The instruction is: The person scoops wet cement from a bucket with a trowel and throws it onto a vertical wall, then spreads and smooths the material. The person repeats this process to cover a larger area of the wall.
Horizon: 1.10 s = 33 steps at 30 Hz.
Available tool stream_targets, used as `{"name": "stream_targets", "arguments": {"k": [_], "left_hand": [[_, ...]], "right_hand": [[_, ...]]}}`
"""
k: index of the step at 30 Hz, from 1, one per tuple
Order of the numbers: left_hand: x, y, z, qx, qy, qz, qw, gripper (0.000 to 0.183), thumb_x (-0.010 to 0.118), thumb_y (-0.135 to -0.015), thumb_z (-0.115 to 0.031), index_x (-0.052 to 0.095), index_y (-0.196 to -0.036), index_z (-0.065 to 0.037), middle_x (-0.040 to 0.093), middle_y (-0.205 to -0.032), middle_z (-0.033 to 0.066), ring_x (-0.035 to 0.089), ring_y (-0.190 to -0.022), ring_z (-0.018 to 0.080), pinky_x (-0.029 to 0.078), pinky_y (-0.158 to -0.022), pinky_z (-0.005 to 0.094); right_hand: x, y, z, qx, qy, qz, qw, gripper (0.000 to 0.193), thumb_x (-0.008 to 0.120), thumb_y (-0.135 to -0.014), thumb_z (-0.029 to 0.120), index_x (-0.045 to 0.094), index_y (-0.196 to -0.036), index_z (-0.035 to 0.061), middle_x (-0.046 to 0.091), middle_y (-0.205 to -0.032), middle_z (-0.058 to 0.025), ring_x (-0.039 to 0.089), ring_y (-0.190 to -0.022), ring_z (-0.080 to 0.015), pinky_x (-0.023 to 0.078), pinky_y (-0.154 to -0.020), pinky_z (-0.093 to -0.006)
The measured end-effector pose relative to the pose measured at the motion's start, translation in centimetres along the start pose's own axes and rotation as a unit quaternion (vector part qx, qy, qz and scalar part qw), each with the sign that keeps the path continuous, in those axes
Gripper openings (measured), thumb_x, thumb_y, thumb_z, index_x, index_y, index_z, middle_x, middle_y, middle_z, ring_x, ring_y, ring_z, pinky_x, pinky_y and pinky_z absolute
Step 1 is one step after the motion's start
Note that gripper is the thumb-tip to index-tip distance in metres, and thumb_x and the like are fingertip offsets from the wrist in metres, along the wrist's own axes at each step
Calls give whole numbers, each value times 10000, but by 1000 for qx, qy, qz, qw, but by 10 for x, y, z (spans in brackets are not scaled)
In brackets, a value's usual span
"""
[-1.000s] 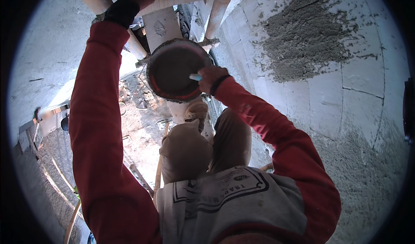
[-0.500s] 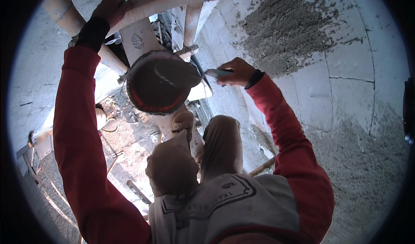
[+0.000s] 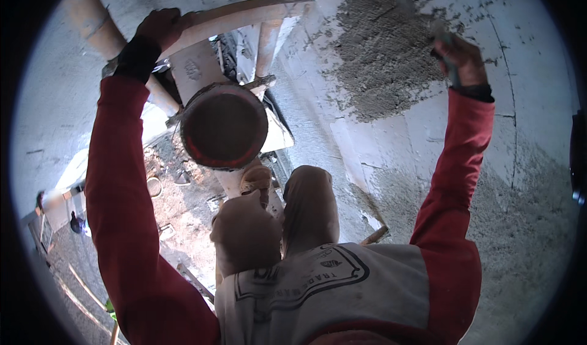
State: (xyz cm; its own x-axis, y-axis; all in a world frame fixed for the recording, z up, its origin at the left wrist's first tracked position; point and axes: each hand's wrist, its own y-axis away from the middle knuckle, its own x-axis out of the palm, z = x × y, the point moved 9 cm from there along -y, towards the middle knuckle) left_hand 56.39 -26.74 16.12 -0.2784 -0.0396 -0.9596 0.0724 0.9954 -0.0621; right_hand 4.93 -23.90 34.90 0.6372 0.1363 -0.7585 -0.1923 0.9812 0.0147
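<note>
- My right hand [image 3: 466,61] is closed round the trowel [image 3: 453,75], its blurred length running up-left toward the mortar patch [image 3: 379,64].
- My left hand [image 3: 162,28], farther from the patch, grips the curved wood [image 3: 244,13].

the left hand [image 3: 160,28] is wrapped over one end of a curved wooden beam [image 3: 244,16]. the right hand [image 3: 466,62], raised beside the wall [image 3: 403,140], grips a trowel [image 3: 453,73] by its handle; the blade is blurred over a rough grey patch of mortar [image 3: 376,61]. between the arms, a round bucket [image 3: 214,161] with a dark inside sits on a plank [image 3: 188,61], just beyond one shoe [image 3: 255,180].
</note>
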Motion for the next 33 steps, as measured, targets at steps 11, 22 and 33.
{"name": "stream_targets", "arguments": {"k": [11,22,33], "left_hand": [[-29,11,-28,-10,-56,-26,998,503,531,-863,-513,680,-808,-35,666,-804,187,636,-784,374,497,-730,446],[-4,-3,1,1,-39,-5,999,436,467,-911,-443,640,-876,-45,655,-897,191,612,-900,383,475,-803,462],[-16,6,-11,-23,-26,4,999,507,455,-906,-503,649,-866,-36,656,-864,220,627,-864,396,480,-805,465]], "right_hand": [[383,71,41,-227,261,159,925,199,546,-823,209,672,-969,159,640,-800,-137,659,-713,-310,526,-642,-449],[353,93,0,-108,184,246,946,370,710,-712,361,684,-1023,163,691,-926,-109,658,-848,-319,524,-792,-436],[134,42,19,-138,303,33,942,334,751,-704,288,689,-964,88,679,-829,-144,667,-749,-304,533,-692,-388]]}}
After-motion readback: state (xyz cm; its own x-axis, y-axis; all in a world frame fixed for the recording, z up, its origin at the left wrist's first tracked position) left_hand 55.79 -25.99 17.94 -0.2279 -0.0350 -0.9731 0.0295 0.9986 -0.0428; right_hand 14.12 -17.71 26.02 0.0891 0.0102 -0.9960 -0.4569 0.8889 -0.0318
